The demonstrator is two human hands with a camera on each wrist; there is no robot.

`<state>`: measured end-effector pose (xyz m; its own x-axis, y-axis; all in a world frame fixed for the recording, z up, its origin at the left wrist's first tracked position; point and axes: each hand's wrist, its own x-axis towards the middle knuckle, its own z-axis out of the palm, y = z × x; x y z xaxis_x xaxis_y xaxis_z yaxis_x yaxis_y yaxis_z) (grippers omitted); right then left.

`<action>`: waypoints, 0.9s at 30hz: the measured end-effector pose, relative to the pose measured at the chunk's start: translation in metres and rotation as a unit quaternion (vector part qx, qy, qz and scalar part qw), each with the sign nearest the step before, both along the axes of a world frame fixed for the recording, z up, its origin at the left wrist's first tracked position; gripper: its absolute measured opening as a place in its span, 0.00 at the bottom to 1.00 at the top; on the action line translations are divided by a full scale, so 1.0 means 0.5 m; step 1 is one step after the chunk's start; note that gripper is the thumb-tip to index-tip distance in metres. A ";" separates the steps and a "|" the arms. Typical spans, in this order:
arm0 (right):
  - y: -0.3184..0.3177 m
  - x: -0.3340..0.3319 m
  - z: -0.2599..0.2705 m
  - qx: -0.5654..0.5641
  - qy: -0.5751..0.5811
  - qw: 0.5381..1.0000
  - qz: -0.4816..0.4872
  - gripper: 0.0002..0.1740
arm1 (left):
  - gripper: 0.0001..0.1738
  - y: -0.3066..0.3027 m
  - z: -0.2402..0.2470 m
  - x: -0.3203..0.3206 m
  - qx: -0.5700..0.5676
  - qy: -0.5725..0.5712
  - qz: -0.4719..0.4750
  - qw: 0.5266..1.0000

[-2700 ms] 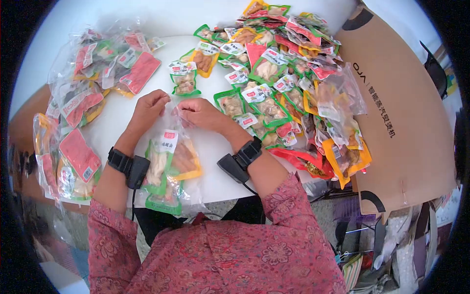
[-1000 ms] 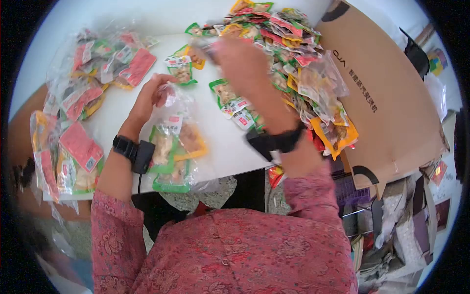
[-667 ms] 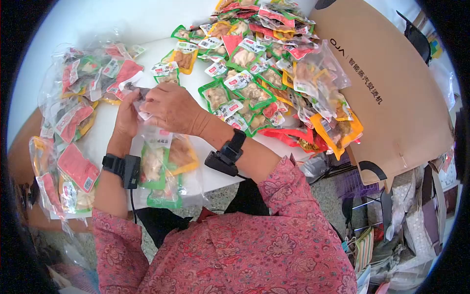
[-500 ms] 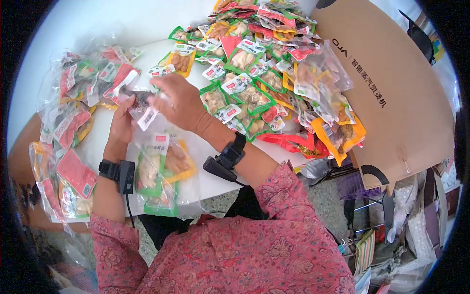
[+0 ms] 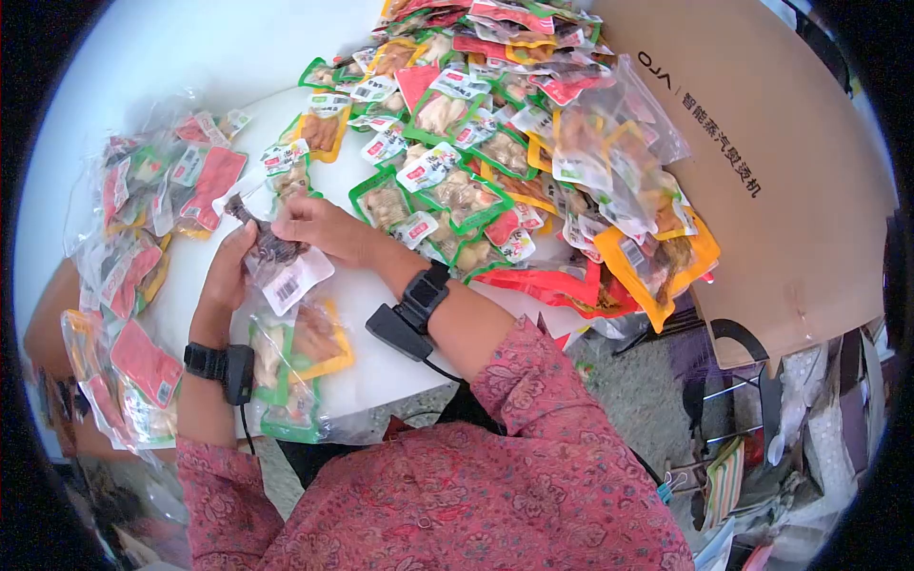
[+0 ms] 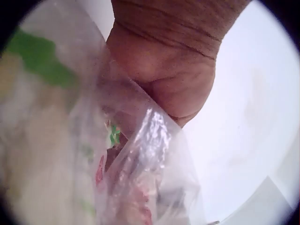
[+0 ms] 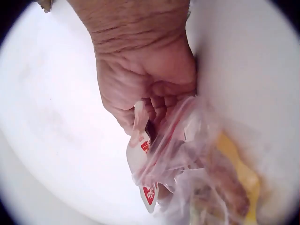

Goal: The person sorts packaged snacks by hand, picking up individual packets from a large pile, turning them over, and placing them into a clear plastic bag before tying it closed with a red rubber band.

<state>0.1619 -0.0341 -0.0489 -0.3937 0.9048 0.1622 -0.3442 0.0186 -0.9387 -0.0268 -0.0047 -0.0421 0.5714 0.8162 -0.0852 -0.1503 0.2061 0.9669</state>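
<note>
Showing your two-handed hold: your left hand point(image 5: 228, 265) and right hand point(image 5: 328, 231) grasp opposite sides of the dark packet point(image 5: 274, 249), at the far end of the clear bag point(image 5: 347, 421); whether the left also grips the bag is hidden. Expect the packet to be light and pliable, lumpy at its filling and slippery of film; its flat edges should give you the surest hold. Compared with a second ago, your right hand, then blurred over the pile point(image 5: 457, 190), has rejoined the left.
</note>
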 end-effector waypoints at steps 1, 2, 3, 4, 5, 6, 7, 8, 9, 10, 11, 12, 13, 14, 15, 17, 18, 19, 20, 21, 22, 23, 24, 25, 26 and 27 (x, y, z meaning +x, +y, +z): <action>0.003 -0.001 -0.007 0.001 0.003 1.000 -0.004 0.10 | 0.21 -0.001 0.000 0.002 -0.007 -0.016 0.008 1.000; 0.007 -0.003 -0.012 0.002 -0.010 1.000 -0.002 0.10 | 0.21 -0.002 0.002 0.006 -0.013 -0.033 0.015 0.999; 0.010 -0.003 -0.014 0.005 -0.023 1.000 0.001 0.11 | 0.21 -0.008 0.008 0.013 -0.010 -0.030 0.010 0.999; 0.011 -0.005 -0.016 -0.011 -0.008 1.000 0.004 0.10 | 0.21 -0.017 0.016 0.021 -0.036 -0.035 0.046 0.998; 0.014 -0.006 -0.017 -0.007 -0.006 1.000 0.001 0.10 | 0.20 -0.021 0.024 0.027 -0.061 -0.040 0.083 0.994; 0.017 -0.007 -0.019 -0.013 -0.006 1.000 -0.010 0.10 | 0.20 -0.018 0.025 0.028 -0.057 -0.038 0.081 0.994; 0.019 -0.007 -0.022 -0.019 -0.006 1.000 -0.021 0.10 | 0.19 -0.011 0.017 0.026 -0.032 -0.022 0.098 0.994; 0.021 -0.006 -0.026 -0.016 -0.005 1.000 -0.020 0.10 | 0.18 -0.003 0.008 0.024 -0.007 -0.006 0.115 0.993; 0.020 -0.005 -0.023 0.009 -0.039 0.997 -0.062 0.09 | 0.18 0.006 -0.001 0.022 -0.004 -0.006 0.115 0.993; 0.018 -0.004 -0.020 0.035 -0.074 0.991 -0.103 0.08 | 0.17 0.016 -0.010 0.021 0.001 -0.009 0.114 0.993; 0.015 -0.001 -0.018 0.037 -0.074 0.991 -0.104 0.08 | 0.16 0.026 -0.018 0.018 0.006 -0.013 0.113 0.993; 0.009 0.003 -0.014 0.042 -0.084 0.986 -0.136 0.08 | 0.16 0.023 -0.012 0.025 0.007 -0.014 0.113 0.993; 0.004 0.006 -0.007 0.047 -0.093 0.980 -0.169 0.07 | 0.16 0.019 -0.008 0.032 -0.001 -0.034 0.104 0.994; 0.004 0.007 -0.003 0.048 -0.094 0.980 -0.168 0.07 | 0.15 0.016 -0.003 0.039 -0.010 -0.055 0.094 0.994; 0.009 0.008 -0.008 0.057 -0.089 0.977 -0.187 0.08 | 0.15 0.019 -0.005 0.045 -0.010 -0.056 0.095 0.994; 0.020 0.007 -0.019 0.067 -0.086 0.972 -0.208 0.08 | 0.15 0.028 -0.012 0.058 -0.048 -0.083 0.080 0.992; 0.024 0.006 -0.021 0.086 -0.091 0.961 -0.245 0.08 | 0.15 0.027 -0.005 0.072 -0.049 -0.085 0.078 0.992; 0.026 0.006 -0.025 0.104 -0.098 0.949 -0.280 0.08 | 0.15 0.023 0.001 0.087 -0.069 -0.106 0.084 0.988; 0.028 0.007 -0.029 0.103 -0.100 0.949 -0.279 0.08 | 0.15 0.018 0.005 0.097 -0.089 -0.127 0.091 0.984; 0.028 0.007 -0.028 0.114 -0.109 0.940 -0.304 0.09 | 0.15 0.017 0.003 0.103 -0.090 -0.128 0.092 0.983; 0.030 0.005 -0.027 0.126 -0.117 0.929 -0.328 0.10 | 0.15 0.020 -0.001 0.107 -0.098 -0.148 0.085 0.980; 0.030 0.005 -0.026 0.128 -0.118 0.929 -0.325 0.10 | 0.15 0.026 -0.007 0.106 -0.104 -0.169 0.079 0.977; 0.022 0.008 -0.018 0.123 -0.147 0.925 -0.329 0.10 | 0.16 0.037 -0.022 0.096 -0.083 -0.153 0.064 0.983; 0.015 0.009 -0.014 0.118 -0.176 0.920 -0.329 0.11 | 0.16 0.035 -0.022 0.094 -0.083 -0.156 0.072 0.982; 0.010 0.009 -0.009 0.119 -0.133 0.934 -0.310 0.11 | 0.16 0.032 -0.025 0.095 -0.050 -0.129 0.078 0.987; 0.008 0.009 -0.007 0.119 -0.133 0.935 -0.306 0.11 | 0.16 0.025 -0.021 0.095 -0.016 -0.100 0.088 0.991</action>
